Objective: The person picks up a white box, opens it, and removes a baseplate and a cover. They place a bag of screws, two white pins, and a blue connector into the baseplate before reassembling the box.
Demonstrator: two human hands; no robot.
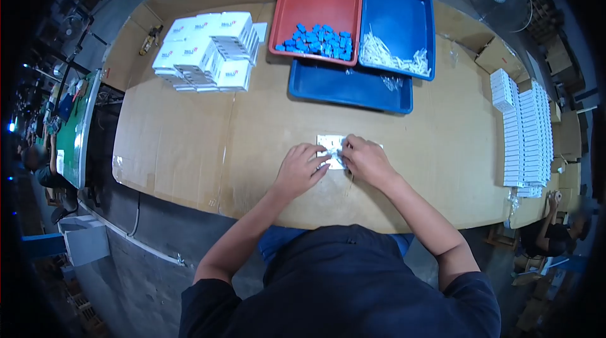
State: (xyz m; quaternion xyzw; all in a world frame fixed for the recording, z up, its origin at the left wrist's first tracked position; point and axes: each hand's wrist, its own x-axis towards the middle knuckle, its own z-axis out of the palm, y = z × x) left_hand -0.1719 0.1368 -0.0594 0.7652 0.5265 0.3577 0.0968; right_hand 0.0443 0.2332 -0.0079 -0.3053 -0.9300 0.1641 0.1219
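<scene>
A small white rectangular piece (325,142) lies on the cardboard-covered table, with shiny clear material on its middle. My left hand (301,166) is at its left side, fingers curved and thumb apart from them, the fingertips touching the piece. At its right side my right hand (366,160) has its fingers pinched together over the shiny material; what lies between the fingertips is too small to make out. Part of the white piece is hidden beneath both hands.
Beyond my hands are a red tray (315,3) of blue parts, a blue tray (398,16) of white parts and a lower blue tray (341,88). White boxes (199,54) stand left, stacked boxes (524,136) right. People (558,231) are at both sides.
</scene>
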